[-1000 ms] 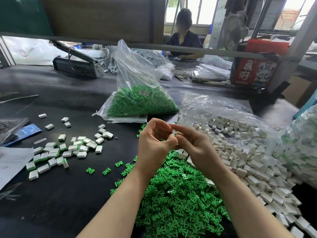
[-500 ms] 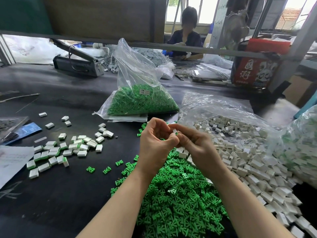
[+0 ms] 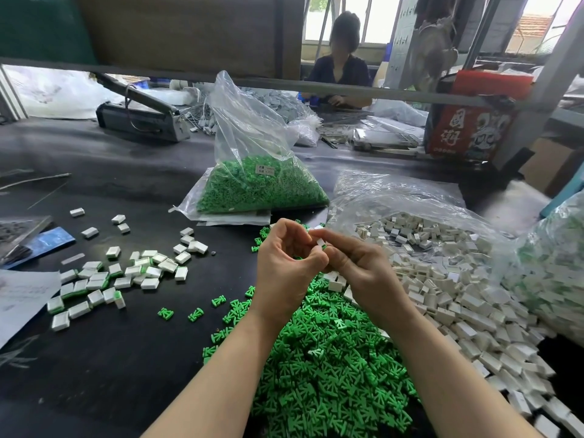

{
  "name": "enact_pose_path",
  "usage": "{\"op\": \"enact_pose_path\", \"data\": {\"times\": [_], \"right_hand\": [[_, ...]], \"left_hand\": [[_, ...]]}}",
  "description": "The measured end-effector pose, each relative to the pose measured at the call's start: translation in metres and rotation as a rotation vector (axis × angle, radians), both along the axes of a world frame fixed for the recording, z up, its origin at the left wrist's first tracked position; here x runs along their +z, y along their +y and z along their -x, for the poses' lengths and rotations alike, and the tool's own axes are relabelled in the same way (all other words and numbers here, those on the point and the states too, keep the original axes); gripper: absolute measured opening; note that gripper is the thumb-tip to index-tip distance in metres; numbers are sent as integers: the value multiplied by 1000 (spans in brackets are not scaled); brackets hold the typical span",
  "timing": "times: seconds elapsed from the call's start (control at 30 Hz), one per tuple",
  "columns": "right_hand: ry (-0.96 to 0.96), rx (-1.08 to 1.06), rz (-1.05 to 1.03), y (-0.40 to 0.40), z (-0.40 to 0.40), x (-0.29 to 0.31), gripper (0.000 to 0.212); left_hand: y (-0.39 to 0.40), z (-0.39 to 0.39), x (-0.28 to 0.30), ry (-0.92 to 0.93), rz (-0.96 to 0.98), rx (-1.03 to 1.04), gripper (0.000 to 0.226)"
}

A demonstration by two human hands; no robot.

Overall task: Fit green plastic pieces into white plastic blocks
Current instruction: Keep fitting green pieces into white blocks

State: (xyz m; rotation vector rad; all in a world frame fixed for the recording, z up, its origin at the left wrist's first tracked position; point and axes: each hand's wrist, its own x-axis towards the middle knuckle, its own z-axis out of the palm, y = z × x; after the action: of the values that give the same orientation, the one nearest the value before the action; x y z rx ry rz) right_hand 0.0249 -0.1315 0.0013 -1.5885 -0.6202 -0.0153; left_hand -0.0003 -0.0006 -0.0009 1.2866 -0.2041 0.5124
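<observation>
My left hand (image 3: 286, 267) and my right hand (image 3: 360, 273) meet fingertip to fingertip above the table. Between them they pinch one small white block (image 3: 319, 242), with a sliver of green showing at its lower edge. Under my forearms lies a big heap of loose green pieces (image 3: 325, 368). A spread of white blocks (image 3: 458, 298) spills from a clear bag on the right. Several white blocks with green inserts (image 3: 104, 279) lie scattered to the left.
A clear bag of green pieces (image 3: 259, 184) stands behind my hands. Another bag of parts (image 3: 556, 267) bulges at the right edge. Paper (image 3: 22, 298) and a blue packet (image 3: 47, 243) lie at the left. A heat sealer (image 3: 139, 118) and a seated person (image 3: 339, 71) are at the back.
My hands have stayed together at the same place, with only small finger shifts around the white block.
</observation>
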Motion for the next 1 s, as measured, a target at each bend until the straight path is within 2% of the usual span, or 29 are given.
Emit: {"op": "enact_pose_path", "data": {"times": [1.0], "right_hand": [[39, 23, -42, 1, 3, 1, 29]], "left_hand": [[1, 0, -3, 25, 11, -6, 19]]}}
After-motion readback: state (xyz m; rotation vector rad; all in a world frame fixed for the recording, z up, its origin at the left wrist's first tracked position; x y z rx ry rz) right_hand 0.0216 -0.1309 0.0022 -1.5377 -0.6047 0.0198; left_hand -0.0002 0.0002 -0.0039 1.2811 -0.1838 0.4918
